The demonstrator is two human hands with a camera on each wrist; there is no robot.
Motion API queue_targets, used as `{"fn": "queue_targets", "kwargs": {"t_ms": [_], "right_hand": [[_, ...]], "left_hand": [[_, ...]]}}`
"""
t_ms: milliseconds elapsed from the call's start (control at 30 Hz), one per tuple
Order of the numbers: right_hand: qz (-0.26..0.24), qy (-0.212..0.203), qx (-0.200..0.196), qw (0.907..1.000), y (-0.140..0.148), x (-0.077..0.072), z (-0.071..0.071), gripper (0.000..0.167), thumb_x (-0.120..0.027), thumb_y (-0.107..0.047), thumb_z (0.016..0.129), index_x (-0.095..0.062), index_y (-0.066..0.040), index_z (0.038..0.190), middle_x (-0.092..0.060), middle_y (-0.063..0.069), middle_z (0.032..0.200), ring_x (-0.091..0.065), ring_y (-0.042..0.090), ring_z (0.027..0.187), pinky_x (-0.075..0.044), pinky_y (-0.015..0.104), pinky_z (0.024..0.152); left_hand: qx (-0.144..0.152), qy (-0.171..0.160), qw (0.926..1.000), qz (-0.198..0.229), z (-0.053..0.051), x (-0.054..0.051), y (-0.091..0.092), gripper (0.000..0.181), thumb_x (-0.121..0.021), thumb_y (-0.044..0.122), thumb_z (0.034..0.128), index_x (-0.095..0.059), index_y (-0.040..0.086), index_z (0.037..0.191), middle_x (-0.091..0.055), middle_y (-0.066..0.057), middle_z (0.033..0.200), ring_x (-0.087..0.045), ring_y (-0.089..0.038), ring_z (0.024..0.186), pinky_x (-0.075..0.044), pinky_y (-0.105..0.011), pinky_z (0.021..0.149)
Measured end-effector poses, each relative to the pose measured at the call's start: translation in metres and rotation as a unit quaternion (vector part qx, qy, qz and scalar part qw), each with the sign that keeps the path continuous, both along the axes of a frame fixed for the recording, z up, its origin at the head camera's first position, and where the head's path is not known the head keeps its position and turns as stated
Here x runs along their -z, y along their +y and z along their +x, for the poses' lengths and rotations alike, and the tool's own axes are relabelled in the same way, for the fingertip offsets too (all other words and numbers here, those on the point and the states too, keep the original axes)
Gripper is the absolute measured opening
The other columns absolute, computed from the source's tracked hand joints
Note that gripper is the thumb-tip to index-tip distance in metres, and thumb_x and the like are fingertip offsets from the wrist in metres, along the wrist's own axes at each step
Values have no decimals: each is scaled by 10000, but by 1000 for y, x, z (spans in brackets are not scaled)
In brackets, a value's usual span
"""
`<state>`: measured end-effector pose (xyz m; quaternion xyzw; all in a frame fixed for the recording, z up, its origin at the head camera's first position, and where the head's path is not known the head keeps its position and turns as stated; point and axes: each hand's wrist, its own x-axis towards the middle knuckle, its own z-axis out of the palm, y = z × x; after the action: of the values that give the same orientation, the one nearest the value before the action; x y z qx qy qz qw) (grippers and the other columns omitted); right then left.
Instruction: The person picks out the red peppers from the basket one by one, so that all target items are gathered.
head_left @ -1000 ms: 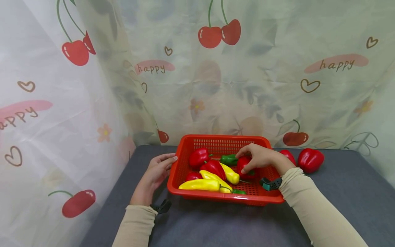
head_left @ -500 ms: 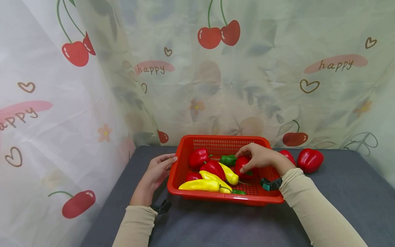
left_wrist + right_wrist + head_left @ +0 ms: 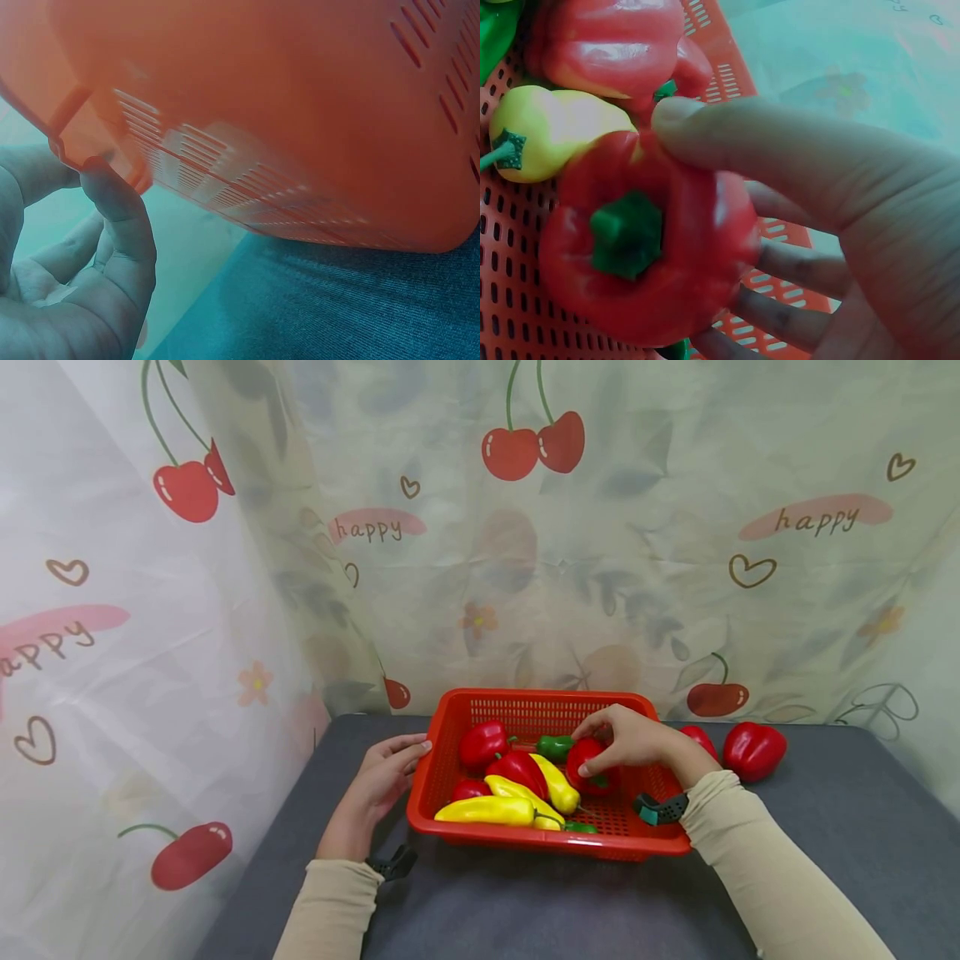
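Our left hand [image 3: 384, 777] pinches the basket's edge between thumb and finger, while our right hand [image 3: 637, 742] grips a red pepper, thumb on one side and fingers on the other. Behind both hands hangs a printed cloth [image 3: 562, 610], and beneath them spreads the dark tabletop [image 3: 600, 910]. The red basket [image 3: 547, 837] stands upright there, reaching from our left fingertips to below our right wrist. The held pepper [image 3: 682, 247] is inside it, under our right hand. Three more red peppers [image 3: 483, 743] lie in the basket on our left hand's side, one of them mostly covered. Beyond our right wrist we see two loose red peppers [image 3: 754, 750] on the tabletop, one partly hidden by that arm. Between our hands lie three yellow peppers [image 3: 483, 810]. One green pepper [image 3: 555, 747] sits just left of our right fingertips; another [image 3: 581, 827], partly hidden, lies nearer us.
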<state>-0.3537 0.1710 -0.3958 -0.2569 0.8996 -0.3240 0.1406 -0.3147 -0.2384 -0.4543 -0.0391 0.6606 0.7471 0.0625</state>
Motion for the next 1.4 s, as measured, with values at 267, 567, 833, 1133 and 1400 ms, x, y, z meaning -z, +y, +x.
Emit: {"fn": "queue_targets", "kwargs": {"t_ms": [267, 567, 833, 1133, 1400], "right_hand": [[-259, 59, 106, 9996, 1, 1, 2, 592, -920, -377, 831, -728, -45, 1283, -756, 56, 1185, -682, 215, 982, -624, 330, 839], [-788, -36, 170, 9967, 4, -3, 10, 544, -914, -346, 847, -729, -71, 1278, -758, 104, 1190, -716, 254, 986, -650, 352, 796], [-1117, 200, 317, 9930, 6, -5, 13, 482, -932, -345, 821, -761, -145, 1225, -750, 70, 1197, -708, 275, 965, -647, 358, 781], [-1123, 592, 394, 9911, 10, -13, 21, 468, -923, -361, 830, -762, -173, 1227, -757, 53, 1190, -702, 271, 1028, -643, 344, 792], [-1244, 835, 671, 9864, 24, -23, 34, 471, -915, -338, 841, -756, -174, 1253, -703, 97, 1323, -699, 308, 1112, -651, 323, 801]], "left_hand": [[-4, -21, 10000, -6, 0, -1, 0, 436, -759, 221, 1001, -663, 21, 1377, -782, -41, 1153, -757, -175, 959, -654, -337, 888], [8, -36, 10000, 20, 0, 1, 1, 443, -769, 227, 994, -667, 22, 1374, -782, -43, 1158, -761, -179, 958, -655, -341, 883], [7, -56, 10000, 27, 0, -1, 0, 439, -761, 216, 998, -663, 22, 1380, -782, -44, 1160, -760, -176, 958, -654, -335, 884], [-7, -51, 10000, -29, 1, -2, 1, 432, -752, 211, 1006, -659, 20, 1382, -778, -46, 1162, -756, -173, 954, -653, -327, 884], [-3, -51, 10000, -43, 1, -2, 1, 437, -751, 218, 1007, -658, 22, 1386, -782, -45, 1165, -764, -173, 970, -651, -331, 894]]}}
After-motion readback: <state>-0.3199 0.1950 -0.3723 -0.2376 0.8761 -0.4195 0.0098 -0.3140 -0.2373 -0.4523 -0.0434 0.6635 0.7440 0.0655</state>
